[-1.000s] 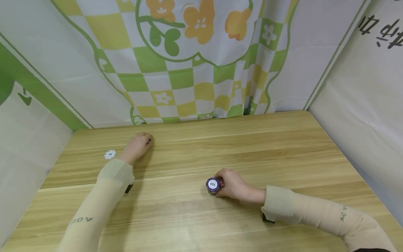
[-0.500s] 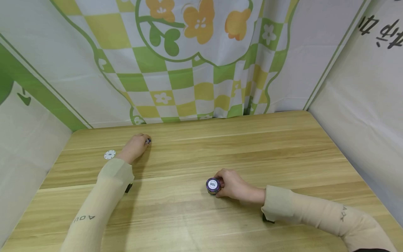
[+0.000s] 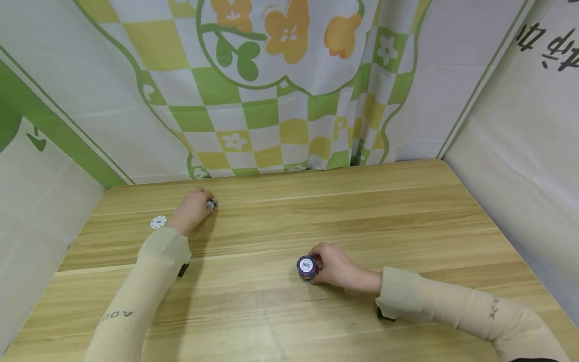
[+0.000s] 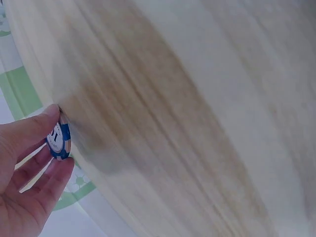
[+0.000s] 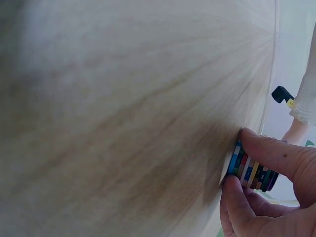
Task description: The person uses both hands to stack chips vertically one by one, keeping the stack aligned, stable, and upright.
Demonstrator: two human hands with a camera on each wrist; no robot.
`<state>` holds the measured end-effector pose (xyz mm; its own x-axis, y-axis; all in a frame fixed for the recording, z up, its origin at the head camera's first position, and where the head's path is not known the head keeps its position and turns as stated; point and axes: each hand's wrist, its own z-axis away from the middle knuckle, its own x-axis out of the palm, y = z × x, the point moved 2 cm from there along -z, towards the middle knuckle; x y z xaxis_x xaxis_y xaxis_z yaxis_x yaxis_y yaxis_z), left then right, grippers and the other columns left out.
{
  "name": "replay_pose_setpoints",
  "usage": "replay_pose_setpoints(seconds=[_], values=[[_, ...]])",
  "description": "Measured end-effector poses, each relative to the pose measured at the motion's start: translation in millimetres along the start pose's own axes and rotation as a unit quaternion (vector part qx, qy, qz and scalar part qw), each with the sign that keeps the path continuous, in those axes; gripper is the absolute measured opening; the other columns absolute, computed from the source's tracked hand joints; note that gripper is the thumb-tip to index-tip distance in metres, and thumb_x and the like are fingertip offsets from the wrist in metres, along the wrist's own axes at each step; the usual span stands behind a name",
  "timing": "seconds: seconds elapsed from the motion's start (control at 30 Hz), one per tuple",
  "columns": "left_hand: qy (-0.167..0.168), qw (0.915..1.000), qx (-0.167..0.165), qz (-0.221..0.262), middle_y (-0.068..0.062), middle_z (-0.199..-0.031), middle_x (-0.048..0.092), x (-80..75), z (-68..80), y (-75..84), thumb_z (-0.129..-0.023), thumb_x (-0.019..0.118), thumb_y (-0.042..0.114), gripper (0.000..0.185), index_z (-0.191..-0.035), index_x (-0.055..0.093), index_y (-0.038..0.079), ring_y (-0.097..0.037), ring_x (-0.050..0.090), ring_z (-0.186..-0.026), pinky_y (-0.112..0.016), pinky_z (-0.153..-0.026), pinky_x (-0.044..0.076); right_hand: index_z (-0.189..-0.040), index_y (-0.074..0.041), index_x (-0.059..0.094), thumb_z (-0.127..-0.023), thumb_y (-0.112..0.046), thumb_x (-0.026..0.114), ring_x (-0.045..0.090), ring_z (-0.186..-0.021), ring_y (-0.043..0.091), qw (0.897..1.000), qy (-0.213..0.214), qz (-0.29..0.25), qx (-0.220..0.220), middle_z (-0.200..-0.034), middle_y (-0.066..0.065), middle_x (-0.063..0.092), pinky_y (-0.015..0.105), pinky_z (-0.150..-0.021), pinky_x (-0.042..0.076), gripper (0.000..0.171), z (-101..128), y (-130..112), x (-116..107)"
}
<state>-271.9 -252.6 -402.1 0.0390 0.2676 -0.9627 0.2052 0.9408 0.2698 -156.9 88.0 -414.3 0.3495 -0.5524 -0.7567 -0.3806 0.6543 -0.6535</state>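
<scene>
Toward the far left of the table [image 3: 384, 211], my left hand [image 3: 192, 211] pinches a blue and white poker chip [image 4: 59, 138] between thumb and fingertips. The chip's printed face shows in the left wrist view. My right hand [image 3: 336, 270] grips a stack of poker chips [image 3: 306, 266] near the middle of the table. Edges of several colours line the stack's side in the right wrist view, where thumb and fingers lie on opposite sides of it. Its top chip is purple with a white centre marked 500. A white poker chip [image 3: 158, 221] lies flat beside the left wrist.
A curtain [image 3: 271, 136] with green and yellow checks hangs along the table's back edge. White cloth walls [image 3: 520, 130] stand at both sides. Dark wrist devices [image 3: 385, 314] show under the sleeves.
The left hand has shifted slightly left, and the chip in its fingers has turned so that more of its face shows. The right hand and the stack have stayed in place.
</scene>
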Motion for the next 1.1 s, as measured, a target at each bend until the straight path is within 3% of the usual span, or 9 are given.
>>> replay_pose_setpoints(seconds=[0.23, 0.53, 1.1], values=[[0.012, 0.9999, -0.001, 0.008, -0.021, -0.093, 0.054, -4.8, 2.0, 4.8, -0.082, 0.060, -0.002, 0.017, -0.097, 0.061, -0.008, -0.034, 0.053, -0.085, -0.047, -0.077, 0.044, -0.093, 0.003, 0.063, -0.053, -0.004, 0.084, 0.050, -0.074, 0.013, 1.000, 0.003, 0.002, 0.001, -0.083, 0.004, 0.058, 0.025, -0.066, 0.042, 0.046, 0, 0, 0], [0.000, 0.9999, 0.012, 0.011, -0.019, -0.092, 0.060, -12.9, 4.0, 14.2, -0.083, 0.052, -0.005, 0.014, -0.091, 0.064, -0.003, -0.029, 0.055, -0.082, -0.042, -0.072, 0.046, -0.094, 0.003, 0.063, -0.054, -0.003, 0.084, 0.051, -0.075, 0.014, 1.000, 0.004, 0.002, 0.003, -0.085, 0.005, 0.059, 0.026, -0.066, 0.043, 0.045, 0, 0, 1], [-0.012, 0.9937, 0.101, -0.046, -0.006, -0.079, 0.064, -13.0, 8.6, 50.3, -0.080, 0.066, 0.002, 0.004, -0.077, 0.065, 0.004, -0.020, 0.058, -0.074, -0.036, -0.067, 0.049, -0.095, 0.004, 0.063, -0.054, -0.003, 0.084, 0.054, -0.080, 0.016, 1.000, 0.004, 0.006, 0.006, -0.089, 0.008, 0.061, 0.030, -0.072, 0.046, 0.047, 1, -1, 1]])
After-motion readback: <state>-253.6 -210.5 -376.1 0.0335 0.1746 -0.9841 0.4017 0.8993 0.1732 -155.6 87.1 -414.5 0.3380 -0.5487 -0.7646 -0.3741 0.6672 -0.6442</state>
